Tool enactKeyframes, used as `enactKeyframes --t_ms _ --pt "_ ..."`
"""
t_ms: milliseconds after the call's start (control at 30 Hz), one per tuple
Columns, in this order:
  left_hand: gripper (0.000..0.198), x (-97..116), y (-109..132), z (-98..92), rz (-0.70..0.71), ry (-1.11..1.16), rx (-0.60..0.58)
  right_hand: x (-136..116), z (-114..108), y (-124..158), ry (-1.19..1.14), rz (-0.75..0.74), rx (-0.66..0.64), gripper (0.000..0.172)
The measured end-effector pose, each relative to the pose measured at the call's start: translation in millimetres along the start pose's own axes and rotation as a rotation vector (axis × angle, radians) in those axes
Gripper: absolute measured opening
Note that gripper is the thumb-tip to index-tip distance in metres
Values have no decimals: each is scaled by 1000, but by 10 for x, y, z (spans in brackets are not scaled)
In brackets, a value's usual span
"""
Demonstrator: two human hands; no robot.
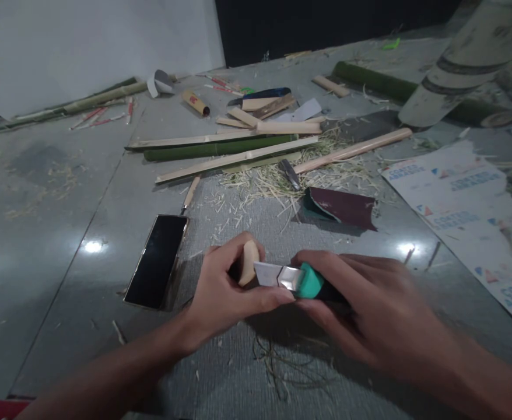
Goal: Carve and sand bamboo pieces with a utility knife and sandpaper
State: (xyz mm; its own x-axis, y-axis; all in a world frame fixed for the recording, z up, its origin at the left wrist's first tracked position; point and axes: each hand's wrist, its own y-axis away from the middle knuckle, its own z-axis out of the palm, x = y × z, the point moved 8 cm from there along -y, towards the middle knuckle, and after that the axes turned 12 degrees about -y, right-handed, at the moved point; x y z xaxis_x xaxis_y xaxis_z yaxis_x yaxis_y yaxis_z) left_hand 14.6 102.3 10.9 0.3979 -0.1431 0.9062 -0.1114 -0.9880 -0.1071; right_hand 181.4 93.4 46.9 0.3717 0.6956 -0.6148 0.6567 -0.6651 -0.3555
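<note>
My left hand point(232, 283) is wrapped round a small pale bamboo piece point(249, 262), whose curved edge shows between thumb and fingers. In my right hand point(361, 303) is a utility knife point(311, 281) with a green part near its blade and a dark handle. The knife's short blade point(267, 273) points left and meets the edge of the bamboo piece. My left thumb lies just under the blade, its tip close to my right fingers. A phone point(156, 261) with a dark screen lies left of my left hand.
Beyond my hands lie split bamboo strips point(238, 157), a hammer point(352, 150), curled sandpaper point(343, 207) and shavings point(260, 186). A small wooden-handled tool point(190, 195) is above the phone. Printed sheets point(470, 210) lie right; a thick upright pole point(457, 70) stands behind.
</note>
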Motion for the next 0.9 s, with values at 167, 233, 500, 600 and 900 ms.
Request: enactKeyframes --t_ms 167,233,500,600,900 --pt "62 -32 -9 72 -22 43 -89 -54 50 7 -27 -70 -71 13" --pt "66 -39 -15 81 -25 51 -96 -56 64 11 -35 -67 -82 14" --pt "62 -64 -15 94 -24 18 -117 -55 34 6 -27 -60 -46 8" --pt "53 -64 3 88 -14 35 -116 -54 30 7 -18 -59 -44 8" --pt "49 -71 13 107 -12 33 -115 -42 46 7 -22 -56 -49 11"
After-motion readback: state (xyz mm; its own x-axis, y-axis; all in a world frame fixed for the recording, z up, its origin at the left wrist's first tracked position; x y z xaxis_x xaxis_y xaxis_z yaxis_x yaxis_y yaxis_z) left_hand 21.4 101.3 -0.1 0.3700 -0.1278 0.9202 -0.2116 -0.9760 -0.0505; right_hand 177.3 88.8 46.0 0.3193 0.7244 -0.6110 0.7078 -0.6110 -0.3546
